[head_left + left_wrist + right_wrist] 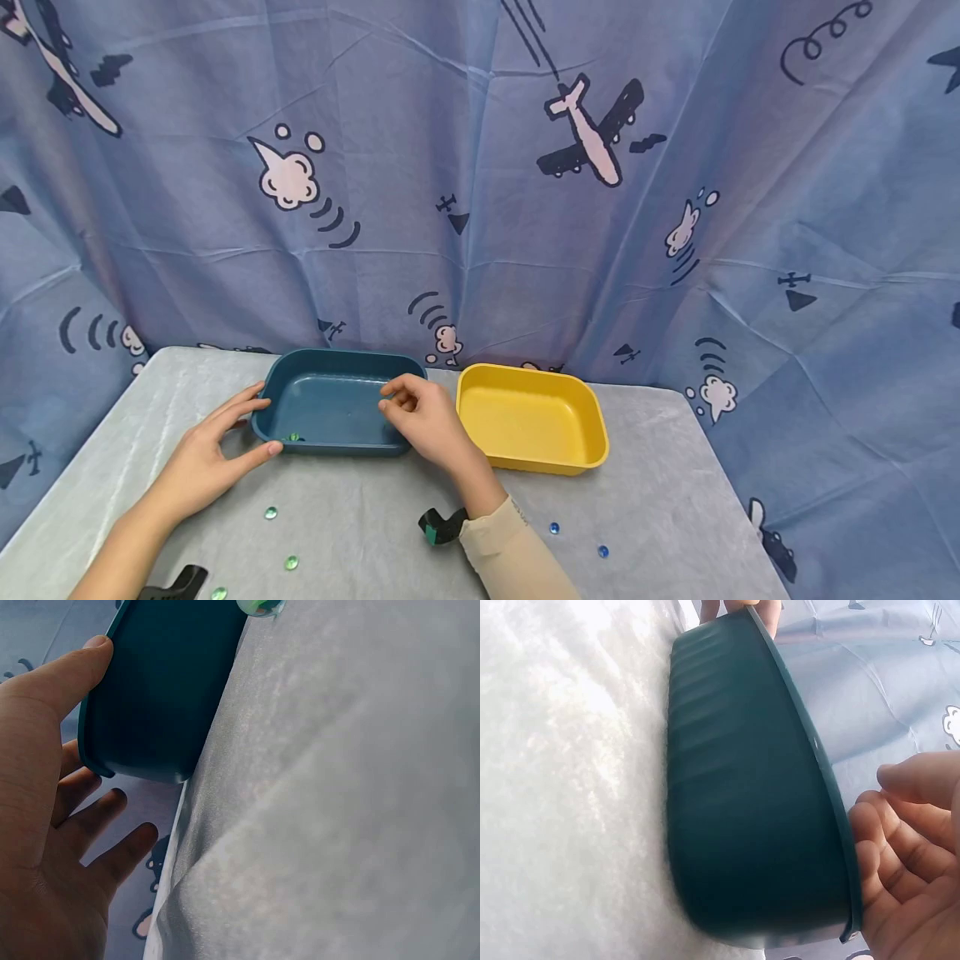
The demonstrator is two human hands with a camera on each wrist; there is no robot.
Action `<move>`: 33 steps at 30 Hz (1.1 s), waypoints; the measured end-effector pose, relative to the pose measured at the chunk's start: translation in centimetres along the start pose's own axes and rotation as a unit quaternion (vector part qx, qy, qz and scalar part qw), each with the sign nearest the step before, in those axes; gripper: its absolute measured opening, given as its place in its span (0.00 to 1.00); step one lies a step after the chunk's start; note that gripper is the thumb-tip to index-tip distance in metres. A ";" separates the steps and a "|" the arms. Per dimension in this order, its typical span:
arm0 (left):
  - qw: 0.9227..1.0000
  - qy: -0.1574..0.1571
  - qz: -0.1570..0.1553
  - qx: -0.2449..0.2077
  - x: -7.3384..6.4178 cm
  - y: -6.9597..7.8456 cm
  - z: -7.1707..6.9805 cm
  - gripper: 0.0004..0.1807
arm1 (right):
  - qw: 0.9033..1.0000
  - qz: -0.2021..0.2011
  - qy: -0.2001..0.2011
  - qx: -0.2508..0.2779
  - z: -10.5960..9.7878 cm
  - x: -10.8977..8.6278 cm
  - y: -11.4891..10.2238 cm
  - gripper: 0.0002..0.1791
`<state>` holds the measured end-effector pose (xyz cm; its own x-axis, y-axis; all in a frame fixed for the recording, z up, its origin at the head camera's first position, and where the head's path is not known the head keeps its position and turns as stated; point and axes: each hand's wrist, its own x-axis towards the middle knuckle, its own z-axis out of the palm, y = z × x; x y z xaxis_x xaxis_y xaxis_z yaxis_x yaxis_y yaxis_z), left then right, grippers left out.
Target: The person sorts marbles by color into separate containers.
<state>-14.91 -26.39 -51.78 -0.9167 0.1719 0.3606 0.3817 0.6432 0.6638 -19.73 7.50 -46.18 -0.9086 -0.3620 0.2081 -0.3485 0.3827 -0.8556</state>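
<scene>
A dark teal-blue plastic bin (337, 450) sits at the back left of the table. My left hand (213, 454) holds its left end, thumb on the near rim and fingers at the left rim; the left wrist view shows the thumb (94, 656) on the rim and the other fingers spread. Over the bin's right end is my right hand (431, 421), its fingers loosely curled, thumb and index slightly apart. The right wrist view shows those fingers (889, 840) beside the rim with no visible object between them. Green glass gems (294, 437) lie inside near the front left.
A yellow bin (532, 462) stands right of the blue one. Green gems (291, 563) lie scattered on the near left of the grey cloth, and blue gems (554, 528) on the right. A patterned curtain (480, 208) hangs close behind the table.
</scene>
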 end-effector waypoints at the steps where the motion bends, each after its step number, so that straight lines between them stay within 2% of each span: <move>1: 1.000 0.000 0.000 0.000 0.0 0.0 0.0 0.36 | 1.000 0.001 0.000 0.000 0.0 0.0 0.0 0.09; 17: 1.000 0.000 0.001 0.000 0.2 -0.1 0.1 0.36 | 1.000 -0.010 -0.002 0.005 0.3 -0.4 -1.1 0.04; 27: 1.000 -0.001 -0.003 0.004 0.2 0.1 -0.1 0.36 | 0.999 -0.036 -0.027 0.005 1.8 -1.0 -2.4 0.05; 33: 1.000 0.003 -0.001 0.005 0.1 -0.1 0.1 0.36 | 0.997 -0.065 -0.050 0.015 3.7 -1.5 -3.3 0.04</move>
<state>-15.05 -26.37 -51.92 -0.9168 0.1669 0.3629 0.3789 0.6509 0.6579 -16.33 3.67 -45.44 -0.8288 -0.4897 0.2707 -0.4529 0.3031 -0.8385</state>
